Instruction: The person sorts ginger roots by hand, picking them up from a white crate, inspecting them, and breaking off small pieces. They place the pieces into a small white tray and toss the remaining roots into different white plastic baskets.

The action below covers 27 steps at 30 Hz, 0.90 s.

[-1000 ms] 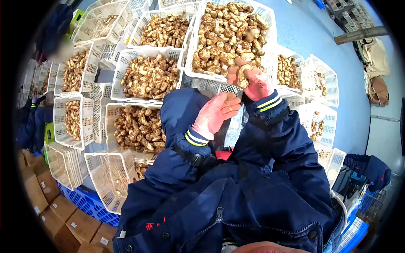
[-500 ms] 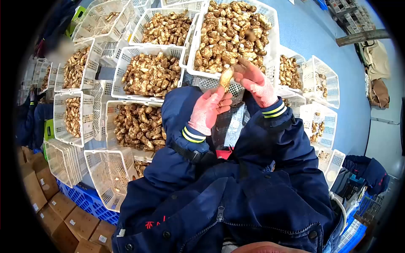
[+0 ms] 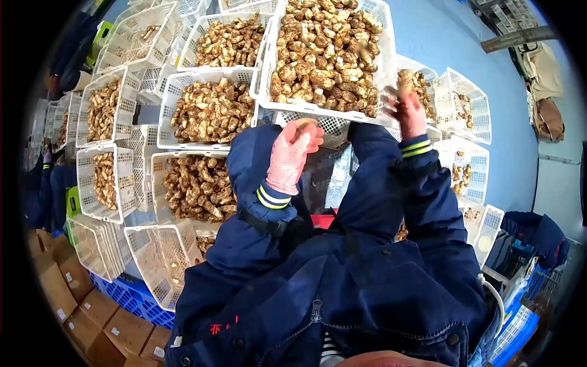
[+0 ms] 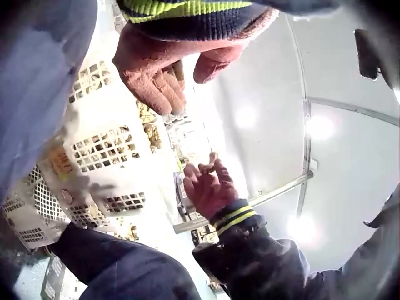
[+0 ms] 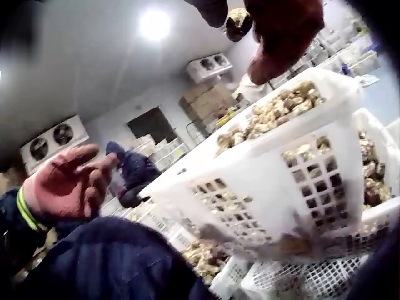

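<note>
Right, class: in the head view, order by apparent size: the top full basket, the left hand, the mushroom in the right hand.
1. Basket, clearly largest.
2. Left hand, though nearness to the camera may enlarge it.
3. Mushroom, smallest, held by the right hand.

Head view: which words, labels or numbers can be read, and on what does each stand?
No text reads clearly.
On the jacket, red marks: too small to read.
On the cardboard boxes, white labels: too small to read.
</note>
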### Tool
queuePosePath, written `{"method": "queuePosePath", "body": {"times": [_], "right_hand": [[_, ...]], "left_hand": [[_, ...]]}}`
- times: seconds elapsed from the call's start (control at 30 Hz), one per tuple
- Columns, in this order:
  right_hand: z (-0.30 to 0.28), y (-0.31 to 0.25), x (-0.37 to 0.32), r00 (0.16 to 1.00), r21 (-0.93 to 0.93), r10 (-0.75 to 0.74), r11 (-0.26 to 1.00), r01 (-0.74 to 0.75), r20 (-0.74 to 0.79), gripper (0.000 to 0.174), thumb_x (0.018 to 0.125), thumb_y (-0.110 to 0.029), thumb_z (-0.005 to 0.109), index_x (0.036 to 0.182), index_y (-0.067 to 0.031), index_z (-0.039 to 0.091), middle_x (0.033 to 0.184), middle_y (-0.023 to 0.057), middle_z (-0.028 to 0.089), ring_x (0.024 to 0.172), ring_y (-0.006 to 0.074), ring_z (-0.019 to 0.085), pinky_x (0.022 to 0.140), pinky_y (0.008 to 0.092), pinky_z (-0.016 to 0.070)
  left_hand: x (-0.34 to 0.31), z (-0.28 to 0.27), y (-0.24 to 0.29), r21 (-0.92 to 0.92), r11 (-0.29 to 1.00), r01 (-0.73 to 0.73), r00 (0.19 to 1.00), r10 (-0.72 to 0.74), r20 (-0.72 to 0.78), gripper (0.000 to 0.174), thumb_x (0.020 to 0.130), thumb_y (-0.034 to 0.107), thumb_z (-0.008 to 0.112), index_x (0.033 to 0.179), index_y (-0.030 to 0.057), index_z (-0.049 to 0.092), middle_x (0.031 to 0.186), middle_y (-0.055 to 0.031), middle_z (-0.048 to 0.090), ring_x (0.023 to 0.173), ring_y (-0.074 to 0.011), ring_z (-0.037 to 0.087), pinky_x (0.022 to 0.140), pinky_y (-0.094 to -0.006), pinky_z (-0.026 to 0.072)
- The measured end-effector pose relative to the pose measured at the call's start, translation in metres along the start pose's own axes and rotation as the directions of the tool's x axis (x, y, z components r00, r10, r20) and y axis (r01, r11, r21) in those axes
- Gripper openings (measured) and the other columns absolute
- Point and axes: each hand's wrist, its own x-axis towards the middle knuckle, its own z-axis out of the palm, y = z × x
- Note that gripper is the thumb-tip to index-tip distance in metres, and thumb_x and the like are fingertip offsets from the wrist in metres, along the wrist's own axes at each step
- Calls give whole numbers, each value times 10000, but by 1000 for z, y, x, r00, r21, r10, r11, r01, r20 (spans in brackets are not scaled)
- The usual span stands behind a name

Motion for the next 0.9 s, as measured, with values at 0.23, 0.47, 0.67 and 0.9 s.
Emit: {"method": "queuePosePath", "body": {"times": [0.23, 0.47, 0.67, 0.9], "right_hand": [[20, -15, 42, 982, -875, 93, 473, 102, 165, 482, 773, -270, 610, 1186, -56, 487, 1043, 128, 599, 894, 193, 584, 725, 276, 461], [35, 34, 96, 881, -847, 321, -295, 441, 347, 488, 733, -178, 571, 1192, -65, 450, 1100, 189, 542, 1029, 310, 516, 864, 357, 415], [34, 44, 100, 834, -797, 434, -338, 501, 340, 480, 710, -164, 637, 1136, -38, 457, 1021, 200, 560, 985, 326, 530, 820, 374, 430], [28, 55, 104, 852, -812, 302, -287, 509, 428, 444, 687, -124, 653, 1075, -7, 471, 976, 211, 565, 940, 330, 544, 789, 373, 436]], "left_hand": [[2, 8, -18, -34, 993, 113, 986, -107, 130, 287, 880, 203, 510, 1076, -6, 506, 939, -118, 600, 802, -164, 589, 713, -265, 463], [6, 4, -14, 25, 992, 127, 988, -128, 91, 321, 883, 246, 485, 1075, -11, 510, 938, -123, 602, 816, -173, 588, 734, -272, 459], [7, 6, -18, -4, 992, 129, 985, -128, 114, 319, 883, 241, 486, 1067, -17, 514, 936, -125, 602, 814, -176, 589, 735, -274, 461], [8, 7, -22, -2, 987, 161, 981, -160, 106, 310, 886, 242, 483, 1059, -13, 517, 930, -122, 603, 810, -175, 590, 738, -275, 464]]}}
